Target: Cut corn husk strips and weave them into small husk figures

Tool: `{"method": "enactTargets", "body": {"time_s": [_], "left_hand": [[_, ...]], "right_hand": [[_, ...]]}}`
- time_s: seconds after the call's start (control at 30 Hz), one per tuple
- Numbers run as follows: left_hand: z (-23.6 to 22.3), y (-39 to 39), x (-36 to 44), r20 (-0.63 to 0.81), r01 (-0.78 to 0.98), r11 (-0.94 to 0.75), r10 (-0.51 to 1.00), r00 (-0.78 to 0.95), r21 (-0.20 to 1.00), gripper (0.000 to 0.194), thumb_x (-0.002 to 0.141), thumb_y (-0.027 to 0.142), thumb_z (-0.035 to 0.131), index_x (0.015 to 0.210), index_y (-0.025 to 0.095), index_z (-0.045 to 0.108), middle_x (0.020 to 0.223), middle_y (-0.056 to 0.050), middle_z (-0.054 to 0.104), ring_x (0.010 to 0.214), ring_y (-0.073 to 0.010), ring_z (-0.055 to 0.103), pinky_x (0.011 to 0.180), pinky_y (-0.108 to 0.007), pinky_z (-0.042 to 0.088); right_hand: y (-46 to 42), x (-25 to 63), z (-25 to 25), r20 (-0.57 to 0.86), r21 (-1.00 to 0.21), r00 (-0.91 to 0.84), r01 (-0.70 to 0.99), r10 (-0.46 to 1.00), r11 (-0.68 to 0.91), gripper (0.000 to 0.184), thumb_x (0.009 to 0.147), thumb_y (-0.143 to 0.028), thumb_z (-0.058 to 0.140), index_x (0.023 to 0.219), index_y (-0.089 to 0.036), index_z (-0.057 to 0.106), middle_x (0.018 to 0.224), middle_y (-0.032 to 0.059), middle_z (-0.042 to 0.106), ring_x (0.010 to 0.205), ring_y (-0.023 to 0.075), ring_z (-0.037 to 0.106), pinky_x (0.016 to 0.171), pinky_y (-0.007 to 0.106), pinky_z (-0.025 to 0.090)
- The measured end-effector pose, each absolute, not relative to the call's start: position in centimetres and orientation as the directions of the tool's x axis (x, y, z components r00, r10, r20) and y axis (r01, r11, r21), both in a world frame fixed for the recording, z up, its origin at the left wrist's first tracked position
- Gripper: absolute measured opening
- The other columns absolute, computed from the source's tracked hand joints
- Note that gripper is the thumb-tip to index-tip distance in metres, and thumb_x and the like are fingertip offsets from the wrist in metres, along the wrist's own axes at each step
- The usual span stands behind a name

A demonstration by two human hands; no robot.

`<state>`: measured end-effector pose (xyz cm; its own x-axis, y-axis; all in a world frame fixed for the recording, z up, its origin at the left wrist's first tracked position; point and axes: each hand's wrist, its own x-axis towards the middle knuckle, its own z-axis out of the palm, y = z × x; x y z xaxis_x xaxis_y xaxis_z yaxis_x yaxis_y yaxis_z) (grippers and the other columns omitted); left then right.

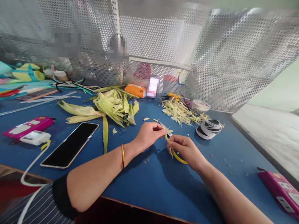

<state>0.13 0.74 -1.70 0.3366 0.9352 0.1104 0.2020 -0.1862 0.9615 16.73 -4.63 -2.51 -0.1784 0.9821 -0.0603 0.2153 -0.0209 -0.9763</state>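
Observation:
Above the middle of the blue table, my left hand (149, 133) pinches a thin pale strip of corn husk (166, 137) between thumb and fingers. My right hand (183, 147) is closed on the same strip, very near the left fingertips. Shredded ends dangle below the right fingers. What looks like scissors, with a yellow loop handle (179, 158) and a metal blade partly showing, lies under and beside the hands; my fingers hide much of it. A heap of green corn husks (112, 105) lies to the far left, and a pile of shredded husk strips (178, 111) beyond my right hand.
A black-screened phone (70, 144) and a magenta power strip (30, 127) with a plugged-in charger are on the left. A black-and-white roll (208, 128) stands right of the shreds. Another magenta power strip (280, 189) is near right. Perforated metal panels (161, 31) border the back.

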Motion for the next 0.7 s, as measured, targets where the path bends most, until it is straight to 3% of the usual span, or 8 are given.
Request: {"method": "enactTargets", "body": {"time_s": [0.07, 0.13, 0.3, 0.47, 0.6, 0.7], "left_hand": [[-1.82, 0.85, -0.03, 0.232, 0.315, -0.339, 0.914, 0.332, 0.886, 0.017, 0.075, 0.030, 0.068, 0.066, 0.016, 0.066, 0.064, 0.001, 0.063, 0.063, -0.0124, 0.054, 0.062, -0.026, 0.039], [-1.90, 0.89, -0.05, 0.268, 0.321, -0.376, 0.904, 0.335, 0.869, 0.018, 0.077, 0.031, 0.067, 0.067, 0.017, 0.065, 0.064, 0.001, 0.063, 0.064, -0.0122, 0.054, 0.063, -0.026, 0.040], [-2.09, 0.82, 0.39, 0.012, 0.020, -0.024, 0.893, 0.450, 1.000, 0.029, 0.069, 0.042, 0.075, 0.070, 0.015, 0.064, 0.067, 0.001, 0.062, 0.064, -0.0121, 0.056, 0.064, -0.026, 0.046], [-2.28, 0.83, 0.50, -0.007, 0.067, -0.023, 0.907, 0.420, 0.998, 0.031, 0.064, 0.042, 0.080, 0.066, 0.015, 0.066, 0.063, 0.001, 0.062, 0.062, -0.0118, 0.056, 0.063, -0.026, 0.044], [-1.85, 0.68, 0.28, -0.139, -0.058, 0.184, 0.880, 0.454, 0.981, 0.044, 0.069, 0.058, 0.072, 0.069, 0.014, 0.067, 0.068, -0.002, 0.064, 0.063, -0.0121, 0.057, 0.068, -0.028, 0.046], [-1.66, 0.43, 0.33, -0.175, -0.109, 0.275, 0.823, 0.541, 0.955, 0.043, 0.061, 0.053, 0.081, 0.075, 0.014, 0.069, 0.073, -0.002, 0.065, 0.066, -0.0112, 0.057, 0.071, -0.028, 0.046]], "right_hand": [[-4.62, 16.69, -2.67, -0.056, -0.973, -0.192, 0.228, 0.980, -0.011, 0.031, 0.076, -0.047, 0.066, 0.065, -0.018, 0.060, 0.059, 0.0005, 0.060, 0.056, 0.0130, 0.053, 0.057, 0.026, 0.041], [-4.65, 16.63, -2.66, -0.045, -0.975, -0.184, 0.222, 0.982, -0.003, 0.032, 0.076, -0.048, 0.066, 0.065, -0.019, 0.060, 0.060, 0.0007, 0.060, 0.056, 0.0134, 0.054, 0.057, 0.027, 0.041], [-4.71, 16.57, -2.30, -0.021, -0.980, -0.146, 0.197, 0.989, 0.009, 0.035, 0.075, -0.051, 0.067, 0.062, -0.019, 0.060, 0.059, 0.0012, 0.060, 0.056, 0.0135, 0.053, 0.057, 0.027, 0.042], [-4.67, 16.63, -2.26, -0.038, -0.980, -0.152, 0.201, 0.988, -0.006, 0.036, 0.073, -0.052, 0.069, 0.063, -0.018, 0.061, 0.057, 0.0002, 0.059, 0.054, 0.0126, 0.051, 0.055, 0.027, 0.040], [-4.79, 16.60, -2.12, -0.018, -0.982, -0.109, 0.189, 0.994, 0.003, 0.038, 0.075, -0.054, 0.067, 0.063, -0.018, 0.060, 0.058, 0.0000, 0.058, 0.055, 0.0118, 0.050, 0.056, 0.026, 0.038], [-4.80, 16.52, -2.26, -0.009, -0.983, -0.093, 0.186, 0.996, 0.009, 0.040, 0.076, -0.055, 0.067, 0.063, -0.018, 0.059, 0.058, 0.0000, 0.058, 0.055, 0.0117, 0.049, 0.057, 0.026, 0.038]]}}
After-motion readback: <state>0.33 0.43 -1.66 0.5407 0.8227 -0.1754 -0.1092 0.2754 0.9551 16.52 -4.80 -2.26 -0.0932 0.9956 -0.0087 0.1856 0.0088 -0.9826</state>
